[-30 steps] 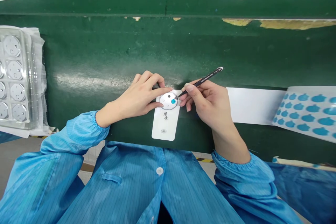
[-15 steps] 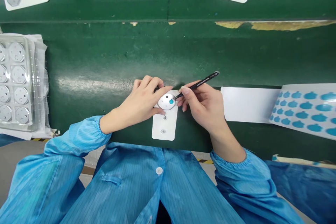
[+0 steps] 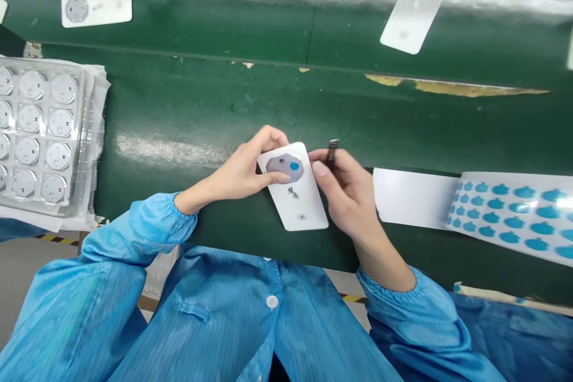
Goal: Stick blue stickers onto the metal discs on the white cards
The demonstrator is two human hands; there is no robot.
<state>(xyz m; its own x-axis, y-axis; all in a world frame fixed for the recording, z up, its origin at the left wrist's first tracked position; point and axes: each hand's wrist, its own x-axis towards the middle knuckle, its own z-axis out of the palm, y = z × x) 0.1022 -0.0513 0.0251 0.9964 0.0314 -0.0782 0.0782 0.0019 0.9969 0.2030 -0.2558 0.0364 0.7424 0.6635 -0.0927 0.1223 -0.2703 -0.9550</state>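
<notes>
A white phone-shaped plate (image 3: pixel 308 210) is tilted between my hands, with a round silver disc (image 3: pixel 280 166) at its upper end and a blue sticker (image 3: pixel 294 166) on that disc. My left hand (image 3: pixel 250 168) grips the plate's upper left edge, thumb on the disc and fingers behind. Close to the plate's right edge, my right hand (image 3: pixel 347 185) is closed round a dark pen-like tool (image 3: pixel 332 152), whose lower part is hidden by the fingers.
On the right lie a white sheet (image 3: pixel 409 197) and a sheet of blue stickers (image 3: pixel 514 209). A clear tray (image 3: pixel 74 149) of silver discs stands at the left. Two similar white plates (image 3: pixel 96 7) (image 3: pixel 412 18) lie at the back.
The plate has been lifted and turned in my left hand. The tool has swung upright and its tip has left the sticker. The camera view has shifted, showing more of the back.
</notes>
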